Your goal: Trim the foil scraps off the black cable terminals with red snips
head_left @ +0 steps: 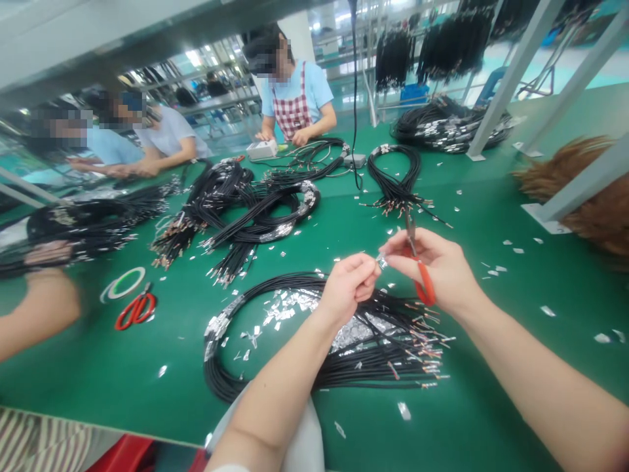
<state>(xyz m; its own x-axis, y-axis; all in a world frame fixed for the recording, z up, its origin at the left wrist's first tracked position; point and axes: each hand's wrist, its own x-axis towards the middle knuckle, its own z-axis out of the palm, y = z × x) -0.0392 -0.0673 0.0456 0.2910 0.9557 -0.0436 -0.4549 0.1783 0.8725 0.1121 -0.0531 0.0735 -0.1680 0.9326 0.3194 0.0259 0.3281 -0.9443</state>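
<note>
My left hand (350,283) is closed in a pinch, its fingertips at a small piece of silver foil (382,261). Whether a cable end is inside that pinch I cannot tell. My right hand (437,265) holds scissors (425,283) with red handles, the blades pointing away from me. Its thumb and forefinger also meet at the foil, touching or nearly touching my left fingertips. Beneath both hands lies a looped bundle of black cables (219,354), with stripped, coppery ends fanned out to the right. A sheet of crinkled silver foil (344,335) lies among the cables.
More black cable bundles (275,213) lie across the green table (162,393), with foil scraps scattered about. Red scissors (136,311) and a tape roll (126,283) are at left, near another person's arm (39,311). Metal posts (584,170) rise at right. Co-workers (297,98) sit opposite.
</note>
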